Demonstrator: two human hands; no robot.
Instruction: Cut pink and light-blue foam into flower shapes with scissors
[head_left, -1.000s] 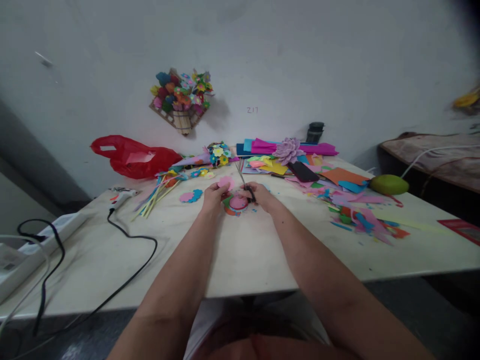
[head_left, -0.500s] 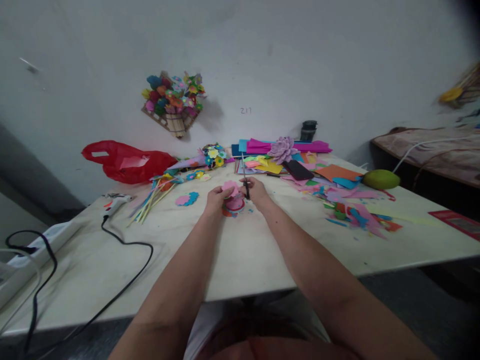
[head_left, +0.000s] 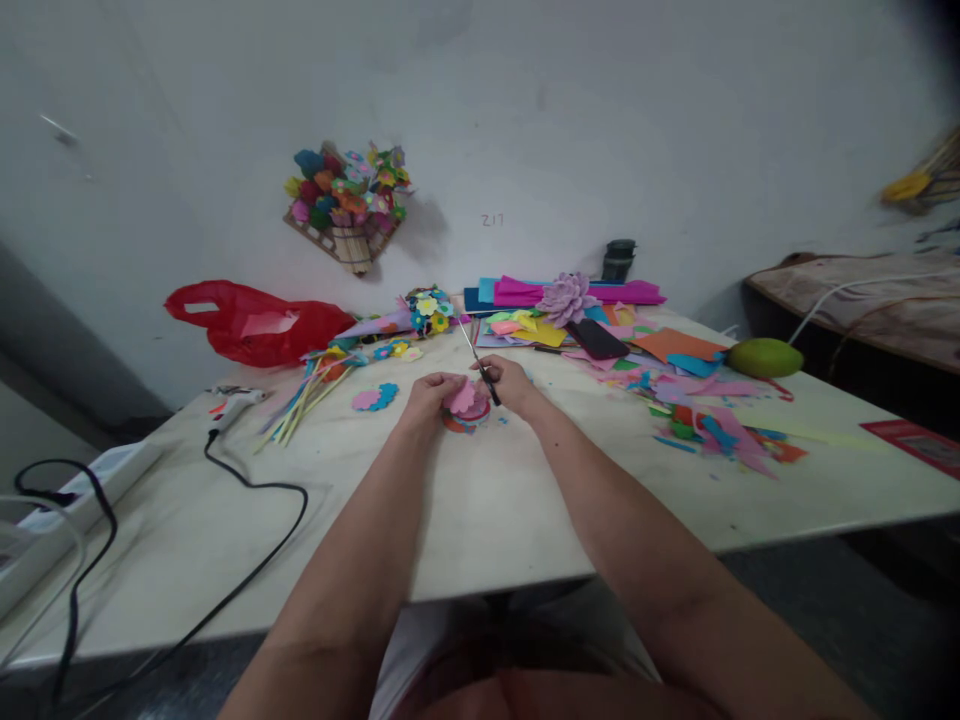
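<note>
Between thumb and fingers, my left hand (head_left: pixel 433 397) pinches a pink scalloped piece (head_left: pixel 464 396). Scissors with dark handles (head_left: pixel 487 380) are held in my right hand (head_left: pixel 510 384), their blades pointing up and to the left, close beyond the pink piece. Under the pink piece, a round pink-and-red item (head_left: pixel 478 411) lies on the table, with small orange and blue scraps around it. Left of my left hand lie a pink and a blue scalloped piece (head_left: pixel 385 397).
A glue gun (head_left: pixel 235 408) with a black cord and a power strip (head_left: pixel 90 495) are at the left. Sticks (head_left: pixel 304 408) and a red bag (head_left: pixel 259 325) lie behind. Coloured scraps (head_left: pixel 720 430), a phone (head_left: pixel 597 339) and a green fruit-like object (head_left: pixel 765 358) are at the right.
The scissors have swung so their blades point further left. The pink piece has tilted and come slightly lower in my left hand.
</note>
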